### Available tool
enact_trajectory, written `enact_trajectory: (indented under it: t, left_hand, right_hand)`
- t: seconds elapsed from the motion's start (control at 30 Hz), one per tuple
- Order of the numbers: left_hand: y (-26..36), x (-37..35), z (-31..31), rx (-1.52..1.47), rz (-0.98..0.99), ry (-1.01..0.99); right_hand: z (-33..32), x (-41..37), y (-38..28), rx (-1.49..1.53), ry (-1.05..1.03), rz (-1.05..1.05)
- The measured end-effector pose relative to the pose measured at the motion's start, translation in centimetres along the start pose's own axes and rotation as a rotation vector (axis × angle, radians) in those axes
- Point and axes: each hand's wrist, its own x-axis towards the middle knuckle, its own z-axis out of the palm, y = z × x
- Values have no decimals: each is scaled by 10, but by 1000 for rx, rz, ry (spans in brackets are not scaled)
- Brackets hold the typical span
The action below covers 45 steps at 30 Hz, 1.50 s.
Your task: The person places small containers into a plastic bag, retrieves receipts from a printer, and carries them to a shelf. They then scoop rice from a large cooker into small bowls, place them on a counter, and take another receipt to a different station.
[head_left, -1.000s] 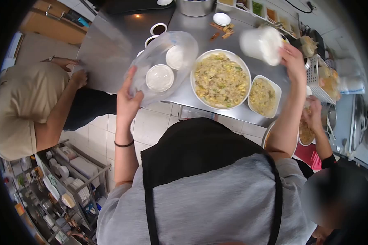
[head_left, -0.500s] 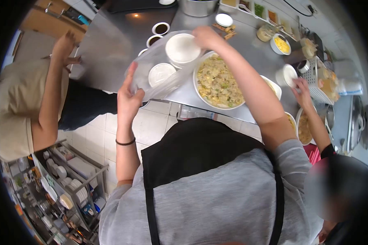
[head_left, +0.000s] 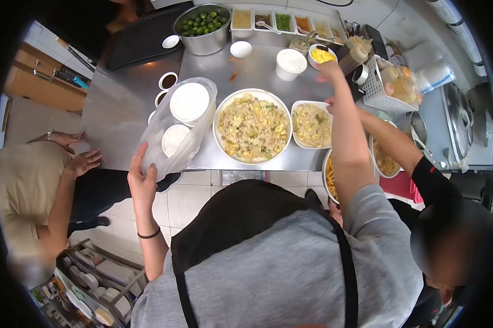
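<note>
A clear plastic bag [head_left: 197,145] holds two white lidded tubs, a larger tub [head_left: 189,103] and a smaller tub [head_left: 175,140]. My left hand [head_left: 141,183] grips the bag's near-left edge, thumb and index finger showing. Away from the bag, my right hand [head_left: 329,71] is stretched out over the table, blurred, beside a bowl of yellow pieces [head_left: 322,54]. Close to its left stands another white lidded tub [head_left: 291,64], apart from the hand. A large round bowl of fried rice [head_left: 253,127] sits right of the bag.
A co-worker's hand touches a square bowl of fried rice [head_left: 312,124] at right. Noodle bowls [head_left: 386,150] are beyond my right forearm. Behind are a pot of green limes [head_left: 203,30], condiment trays [head_left: 282,22] and a bottle basket [head_left: 391,87]. Another person stands at left.
My right hand has left the bag and moved right. The tub held by the co-worker now stands on the table, and their hand is at the square bowl. The view has shifted.
</note>
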Motion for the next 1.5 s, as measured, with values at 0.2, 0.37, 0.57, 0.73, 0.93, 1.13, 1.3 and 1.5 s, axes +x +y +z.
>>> enact_trajectory:
  t: [0.2, 0.37, 0.57, 0.73, 0.93, 1.13, 1.3, 1.5]
  left_hand:
    - [-16, 0, 2, 170, 112, 42]
    - [-10, -1, 4, 122, 83, 97]
    - [-16, 9, 1, 8, 79, 85]
    - [2, 9, -6, -263, -92, 12]
    - [-5, 10, -9, -127, 59, 52]
    - [16, 26, -42, 253, 289, 186]
    - [37, 36, -67, 549, 273, 228]
    - [32, 47, -71, -87, -24, 70]
  right_hand:
    - [62, 12, 9, 752, -357, 17]
    - [37, -63, -46, 521, -361, -247]
    - [115, -198, -138, 502, -969, -437]
    - [226, -253, -156, -30, -1104, -573]
    - [236, -280, -150, -652, -384, -1346]
    - [187, -275, -155, -555, -931, -1244]
    - [162, -233, -165, -1198, -802, -1406]
    - [119, -228, -205, -1396, -115, -1937]
